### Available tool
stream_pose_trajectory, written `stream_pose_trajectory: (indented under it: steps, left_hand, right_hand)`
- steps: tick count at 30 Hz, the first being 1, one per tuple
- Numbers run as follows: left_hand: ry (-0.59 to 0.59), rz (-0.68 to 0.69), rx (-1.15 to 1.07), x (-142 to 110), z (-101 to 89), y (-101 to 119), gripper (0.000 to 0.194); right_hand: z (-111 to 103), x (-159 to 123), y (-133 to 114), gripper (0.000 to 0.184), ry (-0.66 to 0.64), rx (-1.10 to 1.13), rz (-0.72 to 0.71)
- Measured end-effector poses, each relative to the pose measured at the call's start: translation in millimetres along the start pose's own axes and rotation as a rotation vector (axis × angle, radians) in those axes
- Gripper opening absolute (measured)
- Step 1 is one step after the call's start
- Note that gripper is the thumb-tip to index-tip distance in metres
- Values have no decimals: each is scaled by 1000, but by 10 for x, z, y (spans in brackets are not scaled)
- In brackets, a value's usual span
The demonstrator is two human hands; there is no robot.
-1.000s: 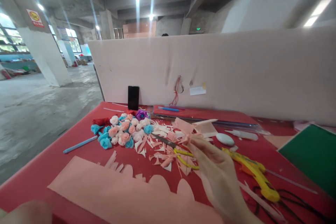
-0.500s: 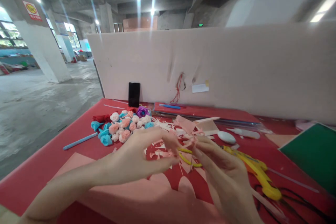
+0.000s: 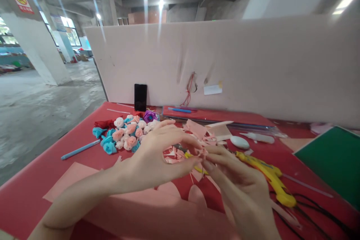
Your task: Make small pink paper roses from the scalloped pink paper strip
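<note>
A small pink paper flower (image 3: 201,152) is held up in front of me between the fingertips of both hands. My left hand (image 3: 165,150) reaches in from the left, thumb and fingers closing on the flower's near side. My right hand (image 3: 239,180) pinches it from the right, with its fingers covering part of it. Just behind the fingertips, yellow-handled scissors (image 3: 203,171) lie among pink paper scraps (image 3: 177,154), partly hidden. Below my hands a large pink paper sheet (image 3: 157,210) with rounded cut edges spreads over the red tabletop (image 3: 33,191).
Finished paper roses (image 3: 131,142) in pink, white and blue are heaped left of centre. A yellow glue gun (image 3: 267,176) with a black cord lies right, near a white oval object (image 3: 239,142) and a green board (image 3: 332,165). A phone (image 3: 140,97) leans on the white partition (image 3: 253,63).
My left hand has moved right, and its fingertips have closed in on the pink flower beside my right hand. The whole view has shifted slightly.
</note>
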State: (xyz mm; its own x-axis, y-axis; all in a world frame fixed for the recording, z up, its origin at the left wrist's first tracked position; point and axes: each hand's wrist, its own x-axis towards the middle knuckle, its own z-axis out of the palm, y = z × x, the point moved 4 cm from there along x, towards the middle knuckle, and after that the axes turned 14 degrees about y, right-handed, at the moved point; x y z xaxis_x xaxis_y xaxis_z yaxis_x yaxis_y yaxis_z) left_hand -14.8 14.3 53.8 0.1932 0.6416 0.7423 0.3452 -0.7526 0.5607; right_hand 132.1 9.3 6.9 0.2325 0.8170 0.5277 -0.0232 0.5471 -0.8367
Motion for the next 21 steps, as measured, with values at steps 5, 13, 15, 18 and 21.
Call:
stream_pose_trajectory:
  steps: [5,13,15,18,21]
  left_hand:
    - [132,19,-51,20,-41,-86,6]
    - [53,-55,-215,28,92,-186,23]
    - [15,-96,-336,-1,138,-170,20]
    - [-28,-239,-544,-45,193,-176,15]
    - [-65,-441,-780,-72,236,-201,13]
  right_hand:
    - [-41,-4,101,7,66,49,267]
    - [59,35,87,13,-119,124,454]
    - [79,34,97,14,-155,134,493]
    - [102,34,104,13,-198,171,543]
    - [127,39,86,11,-248,231,587]
